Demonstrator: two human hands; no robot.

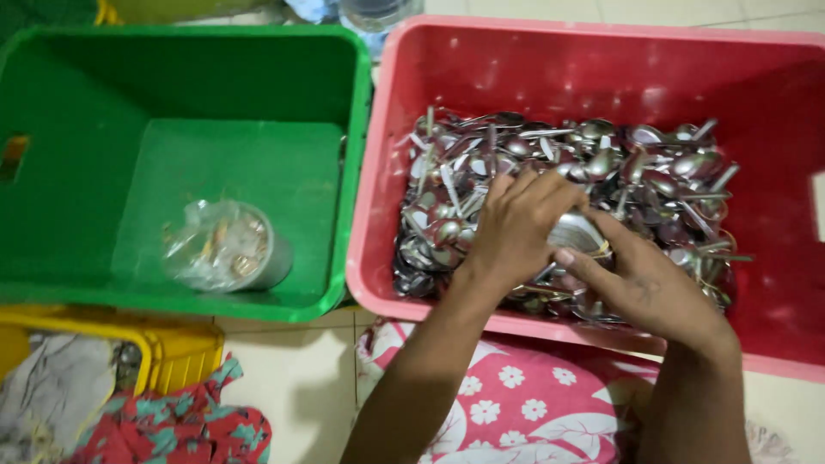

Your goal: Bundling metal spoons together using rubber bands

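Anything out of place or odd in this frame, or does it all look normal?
One thing stands out: a round metal container wrapped in clear plastic lies tipped on its side, alone in the green crate. Both hands grip a bundle in the red crate of loosely heaped spoons.

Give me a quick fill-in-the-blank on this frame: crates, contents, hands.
1. The pile of metal spoons lies in the ____ crate.
2. The green crate holds a single metal ____ with a crumpled plastic bag in it.
3. The left hand and right hand meet over a bundle of spoons bound with a rubber ____.

Missing words: red; cup; band
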